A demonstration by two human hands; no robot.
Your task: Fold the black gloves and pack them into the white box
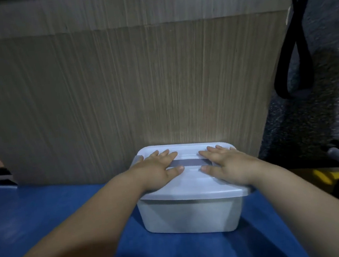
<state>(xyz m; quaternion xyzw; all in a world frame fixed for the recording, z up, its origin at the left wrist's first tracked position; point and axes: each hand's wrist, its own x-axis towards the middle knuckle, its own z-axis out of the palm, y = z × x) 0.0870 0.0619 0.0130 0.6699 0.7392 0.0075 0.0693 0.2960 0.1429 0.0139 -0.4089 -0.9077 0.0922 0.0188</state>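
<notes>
The left hand (158, 167) and the right hand (229, 163) of the person lie flat, palms down, on the pale white plastic lid (191, 190) of the white plastic box with rounded corners (191, 215). The fingers of the left hand (170, 156) are straight and a little spread. The fingers of the right hand (207, 154) are the same, and nothing is pinched. The two thumbs point toward each other, near but apart. Between the fingertips of both hands a flat grey handle strip (188, 162) runs across the lid.

The box stands directly under the fingers, on the blue table (48, 212). Just beyond the fingertips there is an upright wood-grain panel (119, 91); whether the box touches it cannot be told. The black gloves are not in view. Probably they are folded inside the box, under the lid, but this is only a judgement.

The step in hand seems to be the closing of the lid. To do it well, the person should press straight down with both palms at the same time, so that the lid does not tilt. The pressure is now near the middle, so the fingers should then go outward to each corner and press there too. If one side of the rim stands higher, some cloth may be caught under it, and it is better to lift the lid and tuck the cloth in than to push harder. The push should go downward only, so that the box does not slide on the table.
</notes>
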